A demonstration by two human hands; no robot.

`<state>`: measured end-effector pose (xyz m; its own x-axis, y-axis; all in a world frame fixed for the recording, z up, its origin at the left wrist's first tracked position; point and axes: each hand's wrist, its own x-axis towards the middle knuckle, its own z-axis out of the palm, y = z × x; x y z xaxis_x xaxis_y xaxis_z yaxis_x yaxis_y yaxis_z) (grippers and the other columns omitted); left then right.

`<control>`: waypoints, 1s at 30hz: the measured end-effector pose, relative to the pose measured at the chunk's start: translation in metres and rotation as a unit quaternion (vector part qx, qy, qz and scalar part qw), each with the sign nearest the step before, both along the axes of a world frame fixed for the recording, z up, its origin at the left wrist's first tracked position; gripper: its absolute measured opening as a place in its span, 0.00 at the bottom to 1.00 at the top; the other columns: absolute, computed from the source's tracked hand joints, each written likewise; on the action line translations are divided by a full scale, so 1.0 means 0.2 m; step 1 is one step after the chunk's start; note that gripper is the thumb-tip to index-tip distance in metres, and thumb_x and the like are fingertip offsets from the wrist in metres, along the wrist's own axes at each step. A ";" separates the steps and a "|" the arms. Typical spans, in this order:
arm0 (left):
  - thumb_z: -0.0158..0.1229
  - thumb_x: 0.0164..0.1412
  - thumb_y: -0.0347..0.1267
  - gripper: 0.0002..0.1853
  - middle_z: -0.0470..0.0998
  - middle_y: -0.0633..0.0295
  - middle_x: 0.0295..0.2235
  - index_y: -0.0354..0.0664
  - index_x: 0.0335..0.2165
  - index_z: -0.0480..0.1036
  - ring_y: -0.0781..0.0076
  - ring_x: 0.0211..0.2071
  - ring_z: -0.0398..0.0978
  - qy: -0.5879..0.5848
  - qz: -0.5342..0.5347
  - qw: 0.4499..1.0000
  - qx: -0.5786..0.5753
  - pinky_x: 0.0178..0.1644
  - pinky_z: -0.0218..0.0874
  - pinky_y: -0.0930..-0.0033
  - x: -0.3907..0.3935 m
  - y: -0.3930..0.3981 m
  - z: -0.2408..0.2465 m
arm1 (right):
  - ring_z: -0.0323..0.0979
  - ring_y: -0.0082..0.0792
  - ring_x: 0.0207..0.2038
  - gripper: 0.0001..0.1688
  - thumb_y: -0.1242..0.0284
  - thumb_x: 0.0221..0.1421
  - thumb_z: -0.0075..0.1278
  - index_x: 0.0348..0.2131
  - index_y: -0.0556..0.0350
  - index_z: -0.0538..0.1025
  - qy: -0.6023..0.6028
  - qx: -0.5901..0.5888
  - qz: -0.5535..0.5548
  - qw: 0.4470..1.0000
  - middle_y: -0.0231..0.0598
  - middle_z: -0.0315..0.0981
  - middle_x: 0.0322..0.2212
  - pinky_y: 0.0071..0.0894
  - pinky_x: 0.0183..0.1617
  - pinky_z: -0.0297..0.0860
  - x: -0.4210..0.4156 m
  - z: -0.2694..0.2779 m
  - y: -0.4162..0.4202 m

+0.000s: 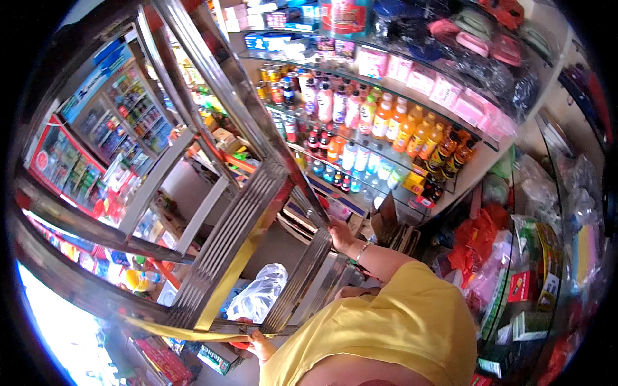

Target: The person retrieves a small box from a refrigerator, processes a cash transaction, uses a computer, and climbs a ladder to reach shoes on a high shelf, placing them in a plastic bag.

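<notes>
A metal stepladder with ribbed steps point(231, 236) stands in front of me, tilted across the view. My right hand point(342, 235) is closed around its far side rail, with a bracelet on the wrist. Lower down, my left hand point(259, 344) grips the near side rail, beside a small red item point(240, 344) that it partly hides. A yellow band point(178, 332) runs along this rail up to my left hand. Another yellow strip point(234, 272) lies along a step's edge. Behind the ladder, a clear plastic bag point(260, 292) shows between the steps.
Glass shelves hold drink bottles point(381, 118) and pink packages point(420, 79). Glass-door drink coolers point(123, 116) stand beyond the ladder. Plastic bags point(475, 241) and boxes crowd the right side. A green carton point(214, 359) and a red box point(161, 359) lie low at left.
</notes>
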<state>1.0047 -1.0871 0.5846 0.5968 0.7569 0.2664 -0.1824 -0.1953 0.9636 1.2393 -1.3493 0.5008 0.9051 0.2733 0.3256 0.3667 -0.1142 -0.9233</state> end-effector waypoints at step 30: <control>0.36 0.60 0.52 0.32 0.65 0.60 0.48 0.46 0.56 0.51 0.72 0.46 0.60 -0.047 0.241 0.968 0.043 0.53 0.46 0.66 -0.15 0.31 0.70 | 0.68 0.21 0.21 0.15 0.67 0.42 0.60 0.25 0.55 0.70 -0.030 0.189 0.296 0.936 0.30 0.69 0.20 0.22 0.28 0.67 0.42 1.51 0.37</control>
